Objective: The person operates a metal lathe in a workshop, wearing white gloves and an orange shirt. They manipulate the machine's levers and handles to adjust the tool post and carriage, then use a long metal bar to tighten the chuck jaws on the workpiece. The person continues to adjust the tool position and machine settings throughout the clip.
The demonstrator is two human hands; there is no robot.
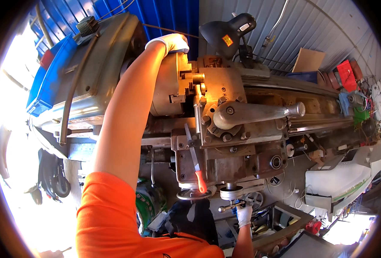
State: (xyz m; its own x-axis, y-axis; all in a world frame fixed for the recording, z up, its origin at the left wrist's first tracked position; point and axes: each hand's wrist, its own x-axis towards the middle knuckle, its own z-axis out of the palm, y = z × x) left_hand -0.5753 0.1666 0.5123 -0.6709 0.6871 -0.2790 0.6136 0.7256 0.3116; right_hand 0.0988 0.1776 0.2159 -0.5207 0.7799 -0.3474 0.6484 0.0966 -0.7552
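Observation:
My left hand (171, 43), in a white glove, is curled over the top of the lathe chuck (162, 92), its fingertips partly hidden. My white-gloved right hand (244, 213) grips a crank handle (230, 207) below a round dial (231, 193). Beside the chuck is the tool post (210, 120) with a large lever (255, 110) on top. A cutting tool (197, 107) points up toward the chuck. A file (194, 158) with an orange handle lies on the carriage (182, 170).
A blue tray (44, 92) sits on the headstock (87, 77). A black lamp (224, 36) stands behind the chuck. The bed (310, 99) runs rightward toward a red bin (347, 75). A white panel (336, 180) and metal frame (289, 217) are at lower right.

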